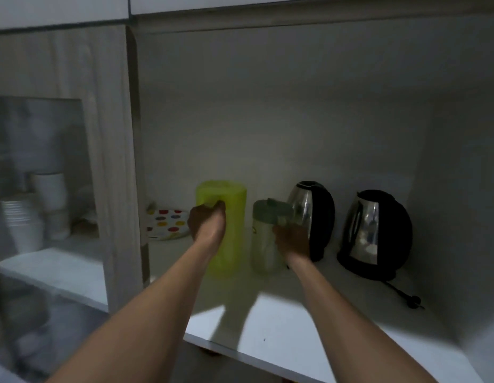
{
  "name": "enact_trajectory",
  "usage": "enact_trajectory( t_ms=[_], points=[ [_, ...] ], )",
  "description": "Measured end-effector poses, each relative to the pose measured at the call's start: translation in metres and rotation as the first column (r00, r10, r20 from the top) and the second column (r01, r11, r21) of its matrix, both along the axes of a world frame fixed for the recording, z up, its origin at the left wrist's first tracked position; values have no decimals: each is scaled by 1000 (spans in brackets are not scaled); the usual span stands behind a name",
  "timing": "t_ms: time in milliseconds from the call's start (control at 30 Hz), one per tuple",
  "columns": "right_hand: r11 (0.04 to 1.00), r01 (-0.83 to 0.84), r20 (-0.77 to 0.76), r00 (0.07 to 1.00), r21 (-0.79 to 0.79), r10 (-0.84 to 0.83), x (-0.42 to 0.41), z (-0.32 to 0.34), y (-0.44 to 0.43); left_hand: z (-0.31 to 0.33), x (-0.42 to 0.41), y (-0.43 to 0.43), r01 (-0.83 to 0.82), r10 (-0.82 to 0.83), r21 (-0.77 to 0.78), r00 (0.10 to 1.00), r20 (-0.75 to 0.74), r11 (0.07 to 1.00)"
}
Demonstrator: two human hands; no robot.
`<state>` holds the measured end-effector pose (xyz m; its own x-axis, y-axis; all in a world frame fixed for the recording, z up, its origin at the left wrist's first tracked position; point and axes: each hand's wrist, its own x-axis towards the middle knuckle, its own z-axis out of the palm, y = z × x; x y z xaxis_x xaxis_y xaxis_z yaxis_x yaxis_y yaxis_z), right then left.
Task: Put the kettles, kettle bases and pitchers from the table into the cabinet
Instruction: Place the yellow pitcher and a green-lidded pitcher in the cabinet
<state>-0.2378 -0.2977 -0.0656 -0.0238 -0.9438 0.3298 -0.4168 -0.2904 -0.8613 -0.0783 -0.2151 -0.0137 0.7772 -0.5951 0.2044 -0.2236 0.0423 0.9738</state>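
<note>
Left grip (205, 222) is curled round the upper near-left side of a tall lime-green translucent plastic pitcher (234, 217), thumb and fingers wrapping it. Right grip (291, 240) holds a smaller pale frosted plastic pitcher with a grey-green lid (264, 244) by its right side; the fingers are mostly hidden, so the exact hold is unclear. Both forearms reach in from the near edge.

Both pitchers are upright inside the open white cabinet, on its white shelf (295, 313), side by side with the lime one on the left and a narrow gap between them. Motion blur means I cannot tell whether their bottoms touch the shelf.

Just right of the smaller pitcher stands a stainless-steel electric kettle with a black handle (301, 205), very close to the right grip. Further right, apart from it, a second steel-and-black kettle (376, 233) sits on a black base, with its black cord and plug (406, 297) lying on the shelf nearer the front.

Far left on the shelf lies a white plate with coloured polka dots (168, 223). Beyond the wooden divider on the left are stacked white bowls and cups (22, 217).
</note>
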Motion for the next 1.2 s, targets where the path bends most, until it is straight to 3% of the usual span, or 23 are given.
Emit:
enact_trajectory(
  t_ms=[300,600,900,1200],
  points=[
    [992,-112,277,956,49,94,40,-27,-51,-14,23,-48,13,-16,-76,999,-39,997],
    [989,-111,303,950,97,77,55,-28,-90,-13,34,-84,-10,9,-41,999,-32,999],
    [991,-72,138,989,115,56,57,-24,-99,-15,38,-99,22,-21,27,1000,-5,999],
    [976,-74,17,997,206,72,39,-12,-73,-13,37,-82,27,-60,196,985,164,980]
  ],
)
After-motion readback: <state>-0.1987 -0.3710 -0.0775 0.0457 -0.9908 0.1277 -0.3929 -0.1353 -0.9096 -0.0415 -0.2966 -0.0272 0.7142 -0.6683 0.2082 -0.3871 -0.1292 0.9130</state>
